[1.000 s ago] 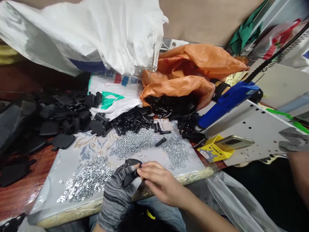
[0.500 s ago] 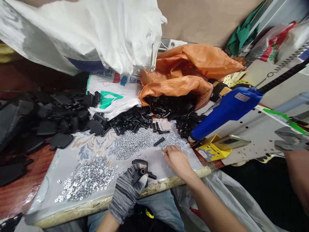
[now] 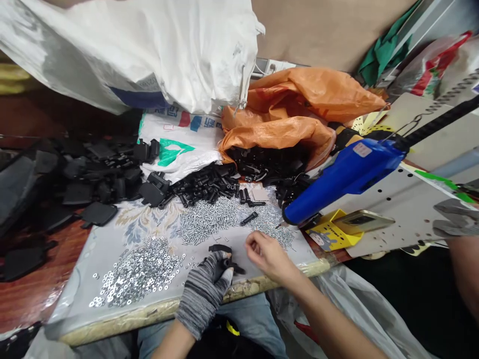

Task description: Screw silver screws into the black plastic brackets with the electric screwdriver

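Holding black part (image 3: 227, 264), left hand (image 3: 202, 289)

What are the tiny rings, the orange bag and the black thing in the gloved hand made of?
Tiny rings: shiny metal, maybe steel, because they glint silvery.
Orange bag: probably plastic sheeting, slightly glossy, with crinkly folds.
Black thing in the gloved left hand: likely plastic, fairly dull and evenly dark, though painted metal is possible.
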A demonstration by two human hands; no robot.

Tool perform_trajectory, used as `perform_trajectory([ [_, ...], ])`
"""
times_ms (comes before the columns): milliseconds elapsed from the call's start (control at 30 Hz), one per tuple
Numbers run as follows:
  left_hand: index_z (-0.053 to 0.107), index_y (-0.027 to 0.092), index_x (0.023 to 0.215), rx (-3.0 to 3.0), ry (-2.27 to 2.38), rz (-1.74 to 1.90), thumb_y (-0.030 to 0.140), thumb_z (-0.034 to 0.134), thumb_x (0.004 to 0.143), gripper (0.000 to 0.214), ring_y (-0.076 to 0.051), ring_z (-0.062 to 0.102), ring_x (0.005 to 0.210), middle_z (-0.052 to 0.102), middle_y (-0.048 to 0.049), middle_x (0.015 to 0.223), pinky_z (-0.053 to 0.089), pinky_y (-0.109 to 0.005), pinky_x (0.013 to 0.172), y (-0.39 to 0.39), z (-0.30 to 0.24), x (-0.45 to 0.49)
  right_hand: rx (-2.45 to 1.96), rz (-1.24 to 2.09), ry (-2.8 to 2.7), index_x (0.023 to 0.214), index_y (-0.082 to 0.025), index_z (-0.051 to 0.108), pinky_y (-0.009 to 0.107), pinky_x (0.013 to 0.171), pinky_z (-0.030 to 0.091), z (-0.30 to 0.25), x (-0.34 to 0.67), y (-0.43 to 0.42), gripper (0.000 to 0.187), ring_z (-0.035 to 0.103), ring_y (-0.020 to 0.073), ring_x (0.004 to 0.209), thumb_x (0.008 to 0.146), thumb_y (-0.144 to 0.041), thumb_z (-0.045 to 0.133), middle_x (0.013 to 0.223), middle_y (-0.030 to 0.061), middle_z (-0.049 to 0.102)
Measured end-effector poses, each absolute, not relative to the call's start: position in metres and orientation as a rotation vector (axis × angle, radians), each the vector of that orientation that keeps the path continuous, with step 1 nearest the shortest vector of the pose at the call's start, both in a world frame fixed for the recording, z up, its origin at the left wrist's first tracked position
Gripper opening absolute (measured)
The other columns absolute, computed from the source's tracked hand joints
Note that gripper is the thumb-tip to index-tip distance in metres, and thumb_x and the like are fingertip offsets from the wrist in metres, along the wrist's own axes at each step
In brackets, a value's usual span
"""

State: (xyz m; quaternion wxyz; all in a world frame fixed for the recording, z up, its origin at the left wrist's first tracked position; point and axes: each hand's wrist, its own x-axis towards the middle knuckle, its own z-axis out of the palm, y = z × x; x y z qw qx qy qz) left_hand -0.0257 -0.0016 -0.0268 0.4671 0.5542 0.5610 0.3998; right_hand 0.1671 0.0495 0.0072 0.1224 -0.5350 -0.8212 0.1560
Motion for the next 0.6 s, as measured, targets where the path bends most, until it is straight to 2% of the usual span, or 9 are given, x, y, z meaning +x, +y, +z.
perform_trajectory([
  [100,0.07,0.021,0.11,1.406,1.431,0.931,0.027,0.061,0.078,0.034,-0.026,0.072,0.101,0.077,-0.008,0.111,0.054,-0.045,0.098,0.001,-0.026,-0.022,-1.241,0.72,-2.33,0.113,-0.019,0.048,0.025,0.07,0.056,0.024,0.148,0.031,0.025,0.064,0.0142,0.076,0.09,-0.013,0.054,0.089,0.0022,0.065],
  [167,0.07,0.02,0.109,1.383,1.425,0.949,0.026,0.061,0.077,0.034,-0.026,0.072,0.102,0.077,-0.0089,0.111,0.054,-0.045,0.098,0.003,-0.024,-0.02,-1.152,0.625,-2.377,0.124,-0.018,0.046,0.034,0.076,0.058,0.03,0.14,0.022,0.034,0.065,0.0192,0.085,0.091,-0.009,0.05,0.097,0.0072,0.065],
  [233,0.069,0.018,0.109,1.331,1.38,1.009,0.027,0.061,0.078,0.033,-0.026,0.072,0.103,0.076,-0.0102,0.112,0.055,-0.044,0.099,0.003,-0.022,-0.019,-1.13,0.47,-2.447,0.129,-0.016,0.046,0.039,0.078,0.058,0.032,0.137,0.018,0.036,0.065,0.0228,0.089,0.094,-0.009,0.044,0.098,0.0102,0.064],
  [333,0.069,0.018,0.109,1.291,1.35,1.056,0.027,0.061,0.079,0.033,-0.025,0.072,0.103,0.076,-0.0104,0.112,0.055,-0.044,0.098,0.003,-0.022,-0.017,-1.124,0.356,-2.491,0.131,-0.014,0.047,0.04,0.076,0.058,0.032,0.137,0.016,0.038,0.064,0.0246,0.088,0.094,-0.007,0.041,0.096,0.0109,0.064],
  [433,0.069,0.018,0.106,1.281,1.365,1.066,0.026,0.062,0.077,0.031,-0.026,0.072,0.101,0.077,-0.0098,0.109,0.055,-0.046,0.098,0.004,-0.026,-0.014,-1.133,0.376,-2.535,0.137,-0.013,0.044,0.04,0.078,0.059,0.035,0.136,0.015,0.046,0.064,0.0249,0.09,0.091,-0.005,0.042,0.097,0.011,0.063],
  [533,0.07,0.019,0.103,1.254,1.343,1.099,0.027,0.064,0.077,0.028,-0.026,0.071,0.101,0.077,-0.0099,0.108,0.054,-0.046,0.1,0.004,-0.027,-0.014,-1.038,0.362,-2.508,0.143,-0.017,0.039,0.04,0.083,0.059,0.046,0.139,0.02,0.053,0.065,0.0233,0.095,0.092,-0.005,0.045,0.102,0.0103,0.066],
  [600,0.07,0.018,0.103,1.21,1.286,1.107,0.029,0.064,0.079,0.027,-0.025,0.07,0.103,0.076,-0.01,0.11,0.053,-0.044,0.101,0.002,-0.023,-0.015,-0.994,0.133,-2.303,0.14,-0.022,0.043,0.042,0.09,0.056,0.057,0.151,0.034,0.054,0.064,0.0237,0.102,0.09,-0.006,0.054,0.108,0.0088,0.067],
])
